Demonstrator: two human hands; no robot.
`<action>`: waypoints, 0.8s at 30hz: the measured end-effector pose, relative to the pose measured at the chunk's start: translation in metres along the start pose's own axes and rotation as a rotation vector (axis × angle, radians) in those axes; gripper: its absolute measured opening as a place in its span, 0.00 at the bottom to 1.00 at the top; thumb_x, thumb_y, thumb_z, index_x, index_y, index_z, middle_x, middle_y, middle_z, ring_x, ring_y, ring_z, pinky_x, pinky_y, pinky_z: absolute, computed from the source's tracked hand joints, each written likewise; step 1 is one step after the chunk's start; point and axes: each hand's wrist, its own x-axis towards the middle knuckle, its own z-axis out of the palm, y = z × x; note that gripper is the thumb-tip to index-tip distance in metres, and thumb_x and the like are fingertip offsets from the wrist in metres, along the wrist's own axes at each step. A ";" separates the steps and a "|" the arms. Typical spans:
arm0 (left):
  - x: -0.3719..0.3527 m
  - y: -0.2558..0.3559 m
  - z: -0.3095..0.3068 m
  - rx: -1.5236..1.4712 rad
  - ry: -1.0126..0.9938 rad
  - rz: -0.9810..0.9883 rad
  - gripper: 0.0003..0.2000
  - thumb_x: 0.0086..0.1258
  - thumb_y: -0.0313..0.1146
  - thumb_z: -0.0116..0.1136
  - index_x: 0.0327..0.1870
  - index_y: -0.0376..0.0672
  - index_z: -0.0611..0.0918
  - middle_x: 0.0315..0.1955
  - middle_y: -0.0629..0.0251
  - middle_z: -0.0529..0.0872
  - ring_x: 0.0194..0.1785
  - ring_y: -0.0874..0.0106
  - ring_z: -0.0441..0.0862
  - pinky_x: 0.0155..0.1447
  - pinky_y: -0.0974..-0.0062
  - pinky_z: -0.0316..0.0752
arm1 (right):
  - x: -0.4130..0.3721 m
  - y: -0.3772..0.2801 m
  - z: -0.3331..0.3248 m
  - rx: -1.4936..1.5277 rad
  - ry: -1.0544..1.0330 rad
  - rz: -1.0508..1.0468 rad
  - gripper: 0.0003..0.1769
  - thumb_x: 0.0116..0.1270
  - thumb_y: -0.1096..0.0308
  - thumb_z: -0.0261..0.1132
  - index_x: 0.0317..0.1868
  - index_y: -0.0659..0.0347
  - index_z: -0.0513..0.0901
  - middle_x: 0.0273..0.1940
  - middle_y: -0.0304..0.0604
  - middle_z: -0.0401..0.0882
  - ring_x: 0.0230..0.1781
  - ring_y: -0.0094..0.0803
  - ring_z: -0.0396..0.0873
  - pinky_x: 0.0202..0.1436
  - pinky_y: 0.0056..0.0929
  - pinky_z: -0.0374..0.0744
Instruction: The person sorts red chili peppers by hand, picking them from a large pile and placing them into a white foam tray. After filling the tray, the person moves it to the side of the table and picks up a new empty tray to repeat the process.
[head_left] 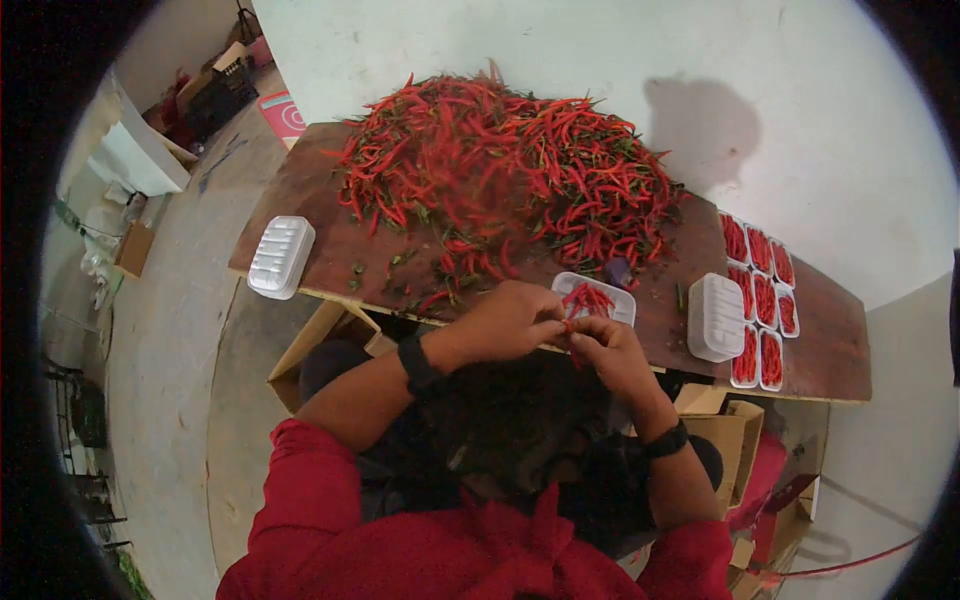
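Note:
My left hand (pixel 512 322) and my right hand (pixel 612 358) meet at the table's front edge, fingers pinched together. Between their fingertips is a red chili pepper (pixel 569 326), mostly covered by the fingers. Just beyond them lies a white plastic tray (pixel 622 302), partly hidden by my left hand, with several red chilies (pixel 588 297) inside. A big heap of red chilies with green stems (pixel 600 170) spreads over the back of the table, and some loose ones reach forward toward my left hand.
White tray stacks stand upside down at the left (pixel 281 257) and right (pixel 715 318) of the brown table (pixel 660 335). Several chili-filled trays (pixel 765 300) are lined up at the right. A small purple object (pixel 618 270) touches the front tray. An open cardboard box (pixel 725 445) sits below.

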 end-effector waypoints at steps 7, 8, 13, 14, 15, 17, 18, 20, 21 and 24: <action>0.005 -0.027 0.008 0.253 0.095 0.008 0.10 0.57 0.36 0.59 0.34 0.39 0.80 0.31 0.56 0.81 0.37 0.57 0.80 0.41 0.62 0.75 | 0.007 0.017 -0.037 -0.391 0.367 -0.101 0.12 0.59 0.69 0.62 0.40 0.69 0.81 0.29 0.43 0.82 0.29 0.27 0.78 0.35 0.24 0.75; 0.005 -0.032 0.009 0.313 0.087 -0.043 0.11 0.57 0.36 0.59 0.38 0.40 0.79 0.34 0.56 0.80 0.39 0.56 0.79 0.43 0.61 0.75 | 0.010 0.023 -0.043 -0.531 0.479 -0.164 0.12 0.57 0.69 0.63 0.39 0.69 0.82 0.29 0.46 0.82 0.29 0.31 0.80 0.36 0.26 0.76; 0.003 -0.042 0.011 0.462 0.011 -0.160 0.17 0.57 0.35 0.59 0.48 0.42 0.75 0.42 0.55 0.76 0.45 0.54 0.77 0.47 0.59 0.75 | 0.033 0.051 -0.054 -0.669 0.533 -0.143 0.12 0.55 0.67 0.64 0.38 0.64 0.83 0.32 0.50 0.82 0.32 0.39 0.81 0.39 0.32 0.77; 0.003 -0.047 0.013 0.480 0.023 -0.134 0.17 0.57 0.35 0.59 0.47 0.42 0.75 0.42 0.54 0.76 0.44 0.54 0.77 0.47 0.58 0.75 | 0.036 0.052 -0.053 -0.716 0.537 -0.122 0.12 0.55 0.66 0.64 0.38 0.63 0.83 0.33 0.50 0.82 0.33 0.42 0.81 0.40 0.34 0.77; 0.003 -0.047 0.013 0.498 0.035 -0.108 0.17 0.57 0.35 0.59 0.47 0.42 0.74 0.42 0.54 0.76 0.44 0.54 0.77 0.46 0.58 0.75 | 0.038 0.050 -0.051 -0.713 0.537 -0.121 0.12 0.55 0.66 0.64 0.38 0.63 0.83 0.33 0.50 0.82 0.33 0.42 0.81 0.40 0.34 0.77; 0.004 -0.044 0.011 0.525 -0.015 -0.162 0.16 0.56 0.34 0.59 0.46 0.41 0.75 0.41 0.54 0.76 0.44 0.54 0.77 0.46 0.58 0.75 | 0.041 0.045 -0.048 -0.794 0.526 -0.167 0.11 0.55 0.65 0.64 0.36 0.62 0.83 0.33 0.51 0.82 0.35 0.45 0.81 0.41 0.38 0.77; 0.005 -0.042 0.009 0.547 -0.062 -0.215 0.15 0.56 0.34 0.59 0.45 0.41 0.75 0.40 0.55 0.76 0.44 0.54 0.78 0.45 0.57 0.75 | 0.044 0.045 -0.048 -0.790 0.526 -0.164 0.11 0.55 0.65 0.64 0.36 0.62 0.83 0.33 0.51 0.82 0.35 0.45 0.81 0.41 0.38 0.77; 0.006 -0.046 0.010 0.555 -0.088 -0.221 0.14 0.57 0.33 0.58 0.43 0.41 0.76 0.39 0.55 0.76 0.43 0.54 0.78 0.44 0.57 0.75 | 0.050 0.048 -0.049 -0.785 0.488 -0.106 0.12 0.54 0.63 0.65 0.35 0.62 0.83 0.34 0.52 0.82 0.36 0.47 0.80 0.40 0.39 0.76; 0.006 -0.047 0.010 0.562 -0.110 -0.227 0.12 0.57 0.33 0.57 0.42 0.41 0.76 0.38 0.56 0.76 0.42 0.54 0.78 0.43 0.57 0.75 | 0.051 0.049 -0.049 -0.782 0.488 -0.103 0.12 0.54 0.63 0.65 0.35 0.62 0.83 0.34 0.52 0.82 0.36 0.47 0.80 0.40 0.39 0.76; 0.007 -0.047 0.011 0.578 -0.061 -0.175 0.08 0.58 0.32 0.55 0.38 0.42 0.77 0.36 0.57 0.76 0.40 0.55 0.78 0.41 0.57 0.76 | 0.056 0.050 -0.048 -0.769 0.483 -0.106 0.12 0.54 0.63 0.65 0.36 0.61 0.83 0.34 0.52 0.81 0.37 0.47 0.80 0.40 0.40 0.76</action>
